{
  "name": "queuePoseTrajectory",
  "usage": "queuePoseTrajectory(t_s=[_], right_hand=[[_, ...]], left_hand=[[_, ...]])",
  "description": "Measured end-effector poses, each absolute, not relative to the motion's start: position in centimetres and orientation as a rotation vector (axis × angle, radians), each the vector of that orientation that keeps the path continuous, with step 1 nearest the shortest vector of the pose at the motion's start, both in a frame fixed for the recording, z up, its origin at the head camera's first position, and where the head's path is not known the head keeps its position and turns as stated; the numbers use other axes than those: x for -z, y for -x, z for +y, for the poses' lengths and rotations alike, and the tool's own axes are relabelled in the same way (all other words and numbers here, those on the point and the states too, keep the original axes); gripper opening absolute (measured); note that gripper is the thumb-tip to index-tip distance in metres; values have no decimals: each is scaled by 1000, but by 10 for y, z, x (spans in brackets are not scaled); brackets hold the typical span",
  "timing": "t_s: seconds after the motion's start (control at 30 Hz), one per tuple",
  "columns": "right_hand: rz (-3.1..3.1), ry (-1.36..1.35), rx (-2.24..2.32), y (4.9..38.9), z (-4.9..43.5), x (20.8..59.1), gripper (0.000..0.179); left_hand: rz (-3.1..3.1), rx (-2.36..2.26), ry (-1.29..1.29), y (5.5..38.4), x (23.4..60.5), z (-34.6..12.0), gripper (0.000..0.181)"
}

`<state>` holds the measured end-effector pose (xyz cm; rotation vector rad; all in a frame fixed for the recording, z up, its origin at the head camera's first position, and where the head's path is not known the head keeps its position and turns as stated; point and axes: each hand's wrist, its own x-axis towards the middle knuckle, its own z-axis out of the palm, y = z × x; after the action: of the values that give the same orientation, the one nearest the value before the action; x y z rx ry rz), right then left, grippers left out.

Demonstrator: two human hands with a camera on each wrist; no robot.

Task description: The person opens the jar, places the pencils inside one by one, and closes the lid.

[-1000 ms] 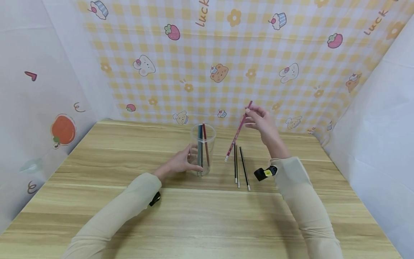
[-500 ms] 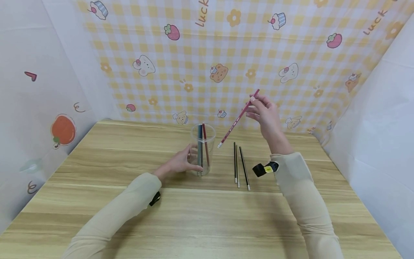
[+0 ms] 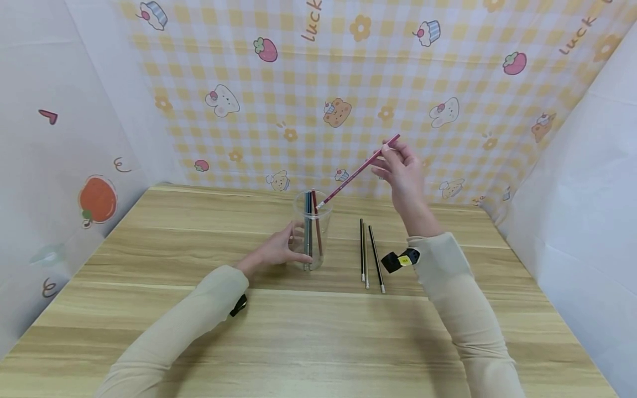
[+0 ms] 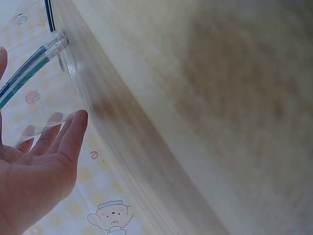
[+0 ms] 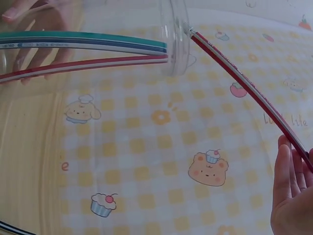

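Observation:
My left hand holds a clear plastic cup low on its side, thumb in front and fingers behind. Inside the cup lean a green pencil, a blue pencil and a red pencil. High to the right, my right hand pinches another red pencil near its upper end. This pencil slants down to the left, and its white eraser end is right at the cup's rim. In the left wrist view, pencil ends show through the cup's bottom beside the fingers.
Two black pencils and a gold-toned pencil lie on the wooden table right of the cup, eraser ends toward me. A yellow checked cloth hangs behind the table, with white cloth on both sides.
My right hand first rose with the red pencil, then shifted slightly left. The pencil's eraser end has swung left, from over the table to the cup's rim. My left hand and the cup stayed still.

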<state>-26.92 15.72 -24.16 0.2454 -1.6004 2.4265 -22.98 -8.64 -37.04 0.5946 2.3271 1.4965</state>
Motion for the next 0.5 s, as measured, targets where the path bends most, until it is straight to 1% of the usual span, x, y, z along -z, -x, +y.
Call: queuePoseTrajectory(t_s=[0.33, 0.5], right_hand=[[-1791, -329, -2291, 269, 144, 253, 13], [-1871, -336, -2234, 270, 137, 257, 17]], left_hand=[[2315, -1501, -596, 234, 375, -87, 74], [2324, -1514, -603, 245, 392, -88, 77]])
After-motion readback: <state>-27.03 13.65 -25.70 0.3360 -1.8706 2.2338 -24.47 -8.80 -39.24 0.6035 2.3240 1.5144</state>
